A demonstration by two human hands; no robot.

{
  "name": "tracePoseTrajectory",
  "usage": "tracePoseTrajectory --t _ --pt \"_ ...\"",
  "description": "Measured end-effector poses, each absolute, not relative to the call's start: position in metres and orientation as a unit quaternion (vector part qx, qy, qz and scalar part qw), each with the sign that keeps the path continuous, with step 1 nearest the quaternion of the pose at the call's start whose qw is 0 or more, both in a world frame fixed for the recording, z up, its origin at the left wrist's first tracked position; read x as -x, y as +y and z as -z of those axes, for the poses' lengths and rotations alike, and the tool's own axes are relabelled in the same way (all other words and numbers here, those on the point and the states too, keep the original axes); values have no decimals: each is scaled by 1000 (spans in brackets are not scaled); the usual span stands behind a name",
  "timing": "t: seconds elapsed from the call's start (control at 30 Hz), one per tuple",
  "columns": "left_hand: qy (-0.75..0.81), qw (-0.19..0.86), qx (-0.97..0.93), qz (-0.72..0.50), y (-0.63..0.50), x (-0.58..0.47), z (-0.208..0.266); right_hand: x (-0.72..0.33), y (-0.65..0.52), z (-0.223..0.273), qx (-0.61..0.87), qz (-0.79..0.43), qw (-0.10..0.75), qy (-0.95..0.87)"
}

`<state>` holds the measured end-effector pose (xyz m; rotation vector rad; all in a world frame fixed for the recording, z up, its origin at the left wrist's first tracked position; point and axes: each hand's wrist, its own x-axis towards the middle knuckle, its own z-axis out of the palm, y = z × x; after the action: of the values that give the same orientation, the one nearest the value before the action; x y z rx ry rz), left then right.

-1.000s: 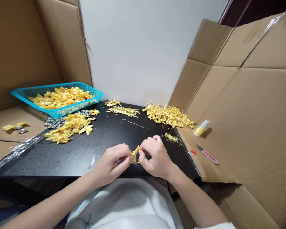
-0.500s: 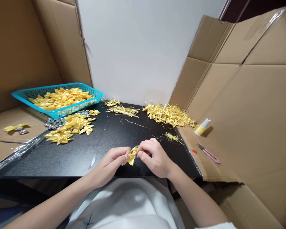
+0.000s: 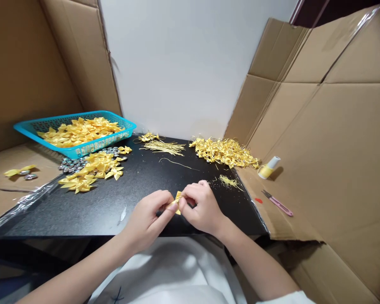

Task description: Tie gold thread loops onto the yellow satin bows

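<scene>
A small yellow ribbon bow (image 3: 178, 198) is pinched between my two hands above the front edge of the black table (image 3: 98, 215). My left hand (image 3: 153, 213) grips its left side, thumb pressed to the fingers. On the bow's right side my right hand (image 3: 201, 207) is closed in a pinch as well. The fingertips cover much of the bow, and I cannot make out the cord at it clearly. Beyond the hands lie a bundle of gold cords (image 3: 164, 147) and one loose cord (image 3: 179, 164).
A turquoise basket (image 3: 79, 151) of yellow bows stands at the left. Before it are loose bows (image 3: 96, 166) and silver button-like pieces (image 3: 72, 164). At the right lie a pile of corded bows (image 3: 224, 152), thread scraps (image 3: 229, 181), a thread spool (image 3: 268, 168) and pink snips (image 3: 278, 203).
My hands have drawn closer together around the bow, and the left has turned slightly. The gold loop seen above the bow earlier no longer shows; less of the bow is visible.
</scene>
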<state>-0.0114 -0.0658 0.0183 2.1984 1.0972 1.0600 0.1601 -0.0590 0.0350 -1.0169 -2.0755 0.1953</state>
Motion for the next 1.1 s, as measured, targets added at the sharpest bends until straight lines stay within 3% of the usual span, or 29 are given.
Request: tracePoseTrajectory --t 0.3,0.43,0.5,0.57,0.67,0.73,0.83,1.1 --pt "355 357 -752 -426 -67 8 -16 -157 -61 -42 415 -200 452 -764" --pt "356 406 -724 -430 -66 5 -11 -174 -62 -44 405 -226 411 -785" --pt "366 435 -700 -433 -64 2 -10 -206 -63 -43 438 -175 379 -796" --pt "371 468 -673 -436 -62 -1 -10 -254 -67 -38 542 -30 364 -757" --pt "363 532 -633 -429 -61 -6 -9 -332 -77 -23 709 147 252 -642" --pt "348 582 -605 -417 -61 -8 -8 -373 -86 -10 780 164 168 -580" --pt "315 654 -553 -408 -63 -12 -9 -404 -95 6 808 159 109 -556" --pt "259 810 -358 -385 -70 -19 -22 -425 -89 23 797 147 138 -569"
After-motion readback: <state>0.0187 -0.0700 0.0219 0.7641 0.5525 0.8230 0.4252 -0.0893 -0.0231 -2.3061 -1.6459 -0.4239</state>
